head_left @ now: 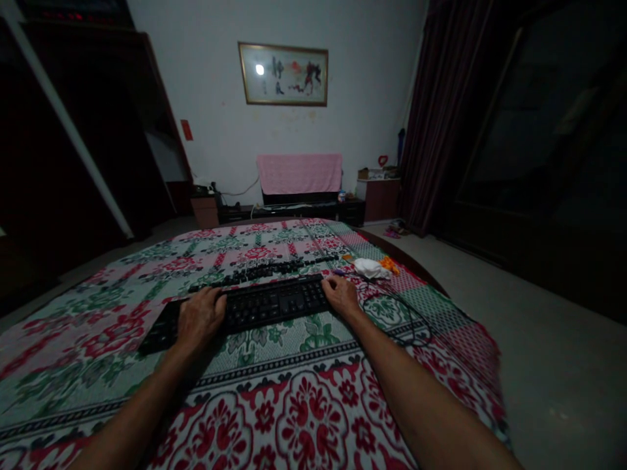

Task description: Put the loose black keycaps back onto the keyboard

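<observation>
A black keyboard (264,305) lies across a patterned cloth, its key area facing up. My left hand (202,316) is over its left part, fingers bent across the far edge and thumb on the near side. A dark flat part (161,329) sticks out to the left of this hand; whether it belongs to the same keyboard I cannot tell. At the right end, my right hand (341,295) pinches the keyboard's edge between thumb and curled fingers. Just behind the keyboard, many small black pieces resembling keycaps (269,268) lie in rows.
The red, green and white cloth (313,418) covers a large rounded table. A crumpled white cloth (371,268) and an orange item (389,264) sit beyond my right hand. A black cable (416,320) loops at right. By the far wall, a pink cloth (300,173) drapes something dark.
</observation>
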Demonstrator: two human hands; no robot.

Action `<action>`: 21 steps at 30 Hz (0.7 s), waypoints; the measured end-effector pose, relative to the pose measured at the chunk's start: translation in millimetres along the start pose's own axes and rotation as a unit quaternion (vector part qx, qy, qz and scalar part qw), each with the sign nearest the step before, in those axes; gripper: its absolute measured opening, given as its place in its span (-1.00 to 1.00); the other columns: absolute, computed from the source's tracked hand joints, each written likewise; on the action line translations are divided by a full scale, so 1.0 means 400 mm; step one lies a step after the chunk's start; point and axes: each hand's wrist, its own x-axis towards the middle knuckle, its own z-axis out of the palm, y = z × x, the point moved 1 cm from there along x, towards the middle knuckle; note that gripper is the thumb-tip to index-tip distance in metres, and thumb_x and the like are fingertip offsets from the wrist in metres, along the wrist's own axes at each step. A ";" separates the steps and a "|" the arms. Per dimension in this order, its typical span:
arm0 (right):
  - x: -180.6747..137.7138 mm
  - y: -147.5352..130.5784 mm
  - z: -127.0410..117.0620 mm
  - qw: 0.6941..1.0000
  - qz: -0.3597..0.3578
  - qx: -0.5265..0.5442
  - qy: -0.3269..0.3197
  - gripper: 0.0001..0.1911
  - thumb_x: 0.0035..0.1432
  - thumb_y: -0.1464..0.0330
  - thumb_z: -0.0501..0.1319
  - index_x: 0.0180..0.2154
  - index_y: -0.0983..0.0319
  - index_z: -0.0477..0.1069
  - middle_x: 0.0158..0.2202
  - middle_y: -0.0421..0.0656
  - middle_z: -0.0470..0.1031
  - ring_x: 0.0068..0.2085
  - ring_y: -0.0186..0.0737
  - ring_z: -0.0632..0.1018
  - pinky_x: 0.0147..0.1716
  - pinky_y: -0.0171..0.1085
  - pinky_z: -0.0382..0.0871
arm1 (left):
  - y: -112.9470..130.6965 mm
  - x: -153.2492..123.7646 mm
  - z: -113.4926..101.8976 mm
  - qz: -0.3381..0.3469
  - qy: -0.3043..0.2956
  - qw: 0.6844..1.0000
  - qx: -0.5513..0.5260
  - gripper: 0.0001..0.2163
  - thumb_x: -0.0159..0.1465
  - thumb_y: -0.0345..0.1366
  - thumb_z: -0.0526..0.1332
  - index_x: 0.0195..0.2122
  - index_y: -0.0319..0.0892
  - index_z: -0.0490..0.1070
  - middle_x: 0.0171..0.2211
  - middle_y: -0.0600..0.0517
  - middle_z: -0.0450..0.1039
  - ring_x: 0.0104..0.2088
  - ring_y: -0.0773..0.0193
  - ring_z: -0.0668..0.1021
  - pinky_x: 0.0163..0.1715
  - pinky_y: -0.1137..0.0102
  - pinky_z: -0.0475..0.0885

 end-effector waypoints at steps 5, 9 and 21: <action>0.002 -0.001 0.003 1.000 0.009 0.007 0.000 -0.73 0.06 0.29 0.04 -0.47 0.24 0.47 -0.45 -0.18 0.52 -0.38 -0.31 0.48 -0.33 -0.40 0.25 | 0.087 0.044 0.031 0.068 -0.043 0.997 -0.019 -0.66 0.22 -0.18 -0.08 -0.14 -0.20 0.38 -0.14 -0.06 0.40 -0.13 0.20 0.43 -0.10 0.37 0.27; 0.003 -0.003 0.003 1.000 0.015 0.003 -0.002 -0.73 0.05 0.28 0.05 -0.49 0.24 0.47 -0.45 -0.17 0.52 -0.38 -0.30 0.48 -0.33 -0.40 0.26 | 0.115 0.044 0.065 0.088 -0.061 0.994 -0.007 -0.66 0.23 -0.19 -0.08 -0.15 -0.19 0.39 -0.17 -0.07 0.40 -0.12 0.19 0.42 -0.08 0.37 0.26; 0.005 -0.007 0.002 1.000 0.020 0.000 -0.005 -0.75 0.04 0.29 0.07 -0.45 0.23 0.48 -0.42 -0.16 0.52 -0.36 -0.28 0.48 -0.31 -0.37 0.26 | 0.121 0.033 0.077 0.091 -0.036 0.995 -0.030 -0.69 0.22 -0.23 -0.07 -0.18 -0.20 0.41 -0.24 -0.08 0.39 -0.18 0.18 0.41 -0.10 0.33 0.27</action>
